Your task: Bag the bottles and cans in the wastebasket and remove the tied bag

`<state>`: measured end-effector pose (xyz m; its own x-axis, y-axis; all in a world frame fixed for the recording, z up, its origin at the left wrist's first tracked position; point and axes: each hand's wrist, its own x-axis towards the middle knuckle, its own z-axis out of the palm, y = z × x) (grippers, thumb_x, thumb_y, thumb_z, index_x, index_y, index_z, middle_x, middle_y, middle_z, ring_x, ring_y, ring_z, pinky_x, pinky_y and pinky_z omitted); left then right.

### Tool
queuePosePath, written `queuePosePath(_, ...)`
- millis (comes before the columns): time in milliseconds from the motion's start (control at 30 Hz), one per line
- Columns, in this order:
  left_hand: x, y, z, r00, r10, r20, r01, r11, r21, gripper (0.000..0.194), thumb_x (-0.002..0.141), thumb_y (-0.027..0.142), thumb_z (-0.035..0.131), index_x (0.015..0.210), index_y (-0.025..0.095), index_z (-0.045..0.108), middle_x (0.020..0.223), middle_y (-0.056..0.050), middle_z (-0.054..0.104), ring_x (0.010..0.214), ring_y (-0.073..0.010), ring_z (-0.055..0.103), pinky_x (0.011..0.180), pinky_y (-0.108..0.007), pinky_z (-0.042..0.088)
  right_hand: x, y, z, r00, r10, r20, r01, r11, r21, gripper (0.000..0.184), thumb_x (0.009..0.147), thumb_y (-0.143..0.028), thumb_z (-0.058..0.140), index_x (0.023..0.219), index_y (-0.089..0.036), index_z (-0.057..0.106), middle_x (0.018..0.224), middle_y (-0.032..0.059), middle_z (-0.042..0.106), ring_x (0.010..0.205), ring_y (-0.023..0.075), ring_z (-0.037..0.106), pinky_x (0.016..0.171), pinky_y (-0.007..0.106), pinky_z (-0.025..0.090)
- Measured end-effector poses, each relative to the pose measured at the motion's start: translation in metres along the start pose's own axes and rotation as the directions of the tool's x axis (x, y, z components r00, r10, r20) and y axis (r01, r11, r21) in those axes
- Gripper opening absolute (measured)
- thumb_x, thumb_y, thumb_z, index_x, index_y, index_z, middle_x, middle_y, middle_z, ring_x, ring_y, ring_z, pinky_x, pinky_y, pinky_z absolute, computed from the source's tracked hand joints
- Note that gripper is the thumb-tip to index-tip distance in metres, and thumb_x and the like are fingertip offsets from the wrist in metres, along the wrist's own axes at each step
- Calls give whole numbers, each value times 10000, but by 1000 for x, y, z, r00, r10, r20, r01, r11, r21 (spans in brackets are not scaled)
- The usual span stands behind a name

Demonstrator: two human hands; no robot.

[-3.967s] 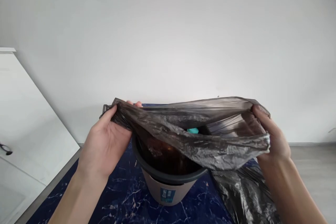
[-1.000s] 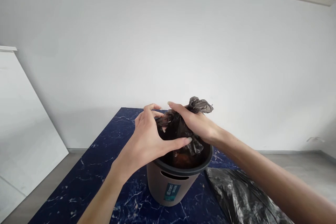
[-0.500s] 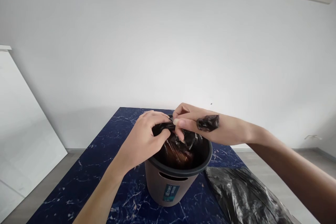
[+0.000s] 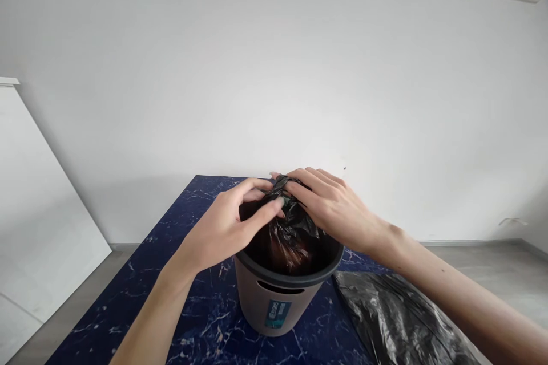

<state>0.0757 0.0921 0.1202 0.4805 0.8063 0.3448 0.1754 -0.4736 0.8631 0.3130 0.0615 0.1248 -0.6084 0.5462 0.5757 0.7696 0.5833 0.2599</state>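
A small taupe bin (image 4: 274,302) with a dark rim and a teal label stands on a dark blue marbled table (image 4: 128,319). Inside it sits a filled black plastic bag (image 4: 286,239) with its top gathered into a bunch. My left hand (image 4: 226,228) pinches the bunched top from the left, fingers closed on it. Over the bunch from the right lies my right hand (image 4: 329,205), whose fingers press and grip the same plastic. The knot itself is mostly hidden under my fingers.
A second black plastic bag (image 4: 398,325) lies flat on the table right of the bin. A white wall stands behind, a white panel (image 4: 38,211) leans at the left, and grey floor (image 4: 492,268) shows at the right.
The bag's wide open mouth has been gathered into a bunch over the bin. My right hand has turned palm down onto the bunch, and the loose tail seen a second ago is tucked under my fingers.
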Motion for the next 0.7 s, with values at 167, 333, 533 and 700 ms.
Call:
queuePosePath(167, 2, -10, -9, 991, -24, -131, -2, 980, -199, 414, 986, 298, 767, 1392, 301, 686, 1151, -76, 796, 1136, -231, 762, 871, -211, 590, 4, -10, 4, 1000, -18, -16, 19, 1000, 21, 328, 1071, -66, 392, 1252, -211, 623, 1618, 193, 502, 1376, 363, 581, 1030, 597, 580)
queuePosePath(333, 8, -15, -10, 990, 139, -15, -140, 986, -91, 390, 928, 191, 788, 1298, 313, 767, 1177, -52, 788, 1041, -227, 757, 887, -251, 594, 5, -11, 2, 999, -41, -1, 40, 992, 118, 355, 1019, -18, 404, 1201, -235, 618, 1740, 176, 330, 1580, 377, 391, 1139, 657, 516)
queuePosePath(533, 12, -16, -13, 970, 243, -34, -234, 958, 168, 253, 933, 118, 698, 966, 292, 879, 931, -32, 814, 873, -220, 738, 853, -293, 587, 5, -11, -7, 992, -92, 82, 74, 977, 198, 541, 936, 52, 447, 1322, -281, 627, 1772, 119, 316, 1567, 354, 429, 1126, 653, 544)
queuePosePath(700, 12, -20, -21, 936, 340, -92, -311, 921, 234, 165, 893, 194, 816, 920, 338, 892, 1028, -44, 837, 1044, -277, 720, 1021, -385, 555, -2, -6, -10, 983, -139, 123, 103, 959, 263, 581, 976, 63, 442, 1423, -260, 624, 1764, 149, 337, 1596, 344, 403, 1195, 680, 489)
